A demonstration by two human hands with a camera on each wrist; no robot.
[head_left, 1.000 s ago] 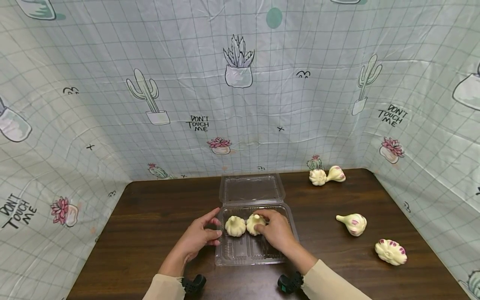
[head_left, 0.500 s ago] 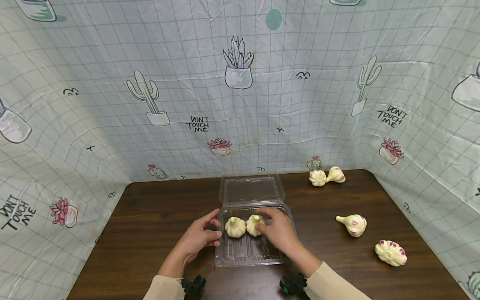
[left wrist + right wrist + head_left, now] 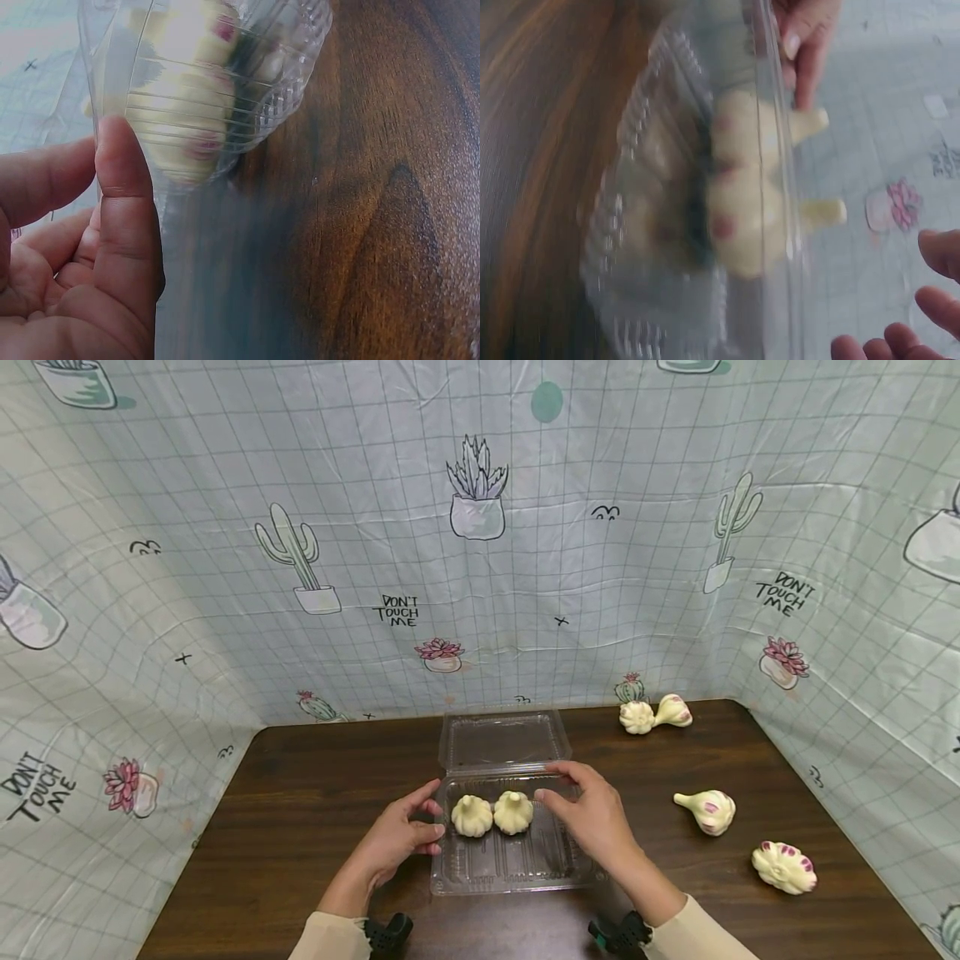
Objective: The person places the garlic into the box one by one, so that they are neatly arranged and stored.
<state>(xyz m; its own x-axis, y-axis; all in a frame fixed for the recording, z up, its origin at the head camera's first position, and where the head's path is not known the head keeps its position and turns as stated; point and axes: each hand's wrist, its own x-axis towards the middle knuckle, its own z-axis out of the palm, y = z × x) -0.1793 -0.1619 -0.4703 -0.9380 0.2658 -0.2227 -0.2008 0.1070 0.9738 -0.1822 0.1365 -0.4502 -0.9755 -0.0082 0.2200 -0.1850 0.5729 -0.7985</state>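
Observation:
Two pale garlic bulbs, the left one [image 3: 472, 817] and the right one [image 3: 513, 814], sit side by side in a clear plastic clamshell container [image 3: 487, 887], stems up. The container's lid [image 3: 504, 741] is folded back behind it. My left hand [image 3: 399, 833] holds the container's left rim; in the left wrist view the thumb [image 3: 124, 217] lies against that rim. My right hand [image 3: 597, 816] hovers over the container's right side, fingers spread and apart from the bulbs. In the right wrist view, its fingertips [image 3: 937, 307] hold nothing.
Two touching garlic bulbs, one round [image 3: 637, 717] and one with a stem [image 3: 673, 712], lie at the back right. Another bulb [image 3: 711, 812] and a purple-marked one [image 3: 784, 867] lie right of the container. A patterned cloth [image 3: 480, 585] hangs around the wooden table [image 3: 300, 810].
My right hand has let go of the right-hand garlic bulb and moved right, away from it. The left hand has stayed at the container's rim.

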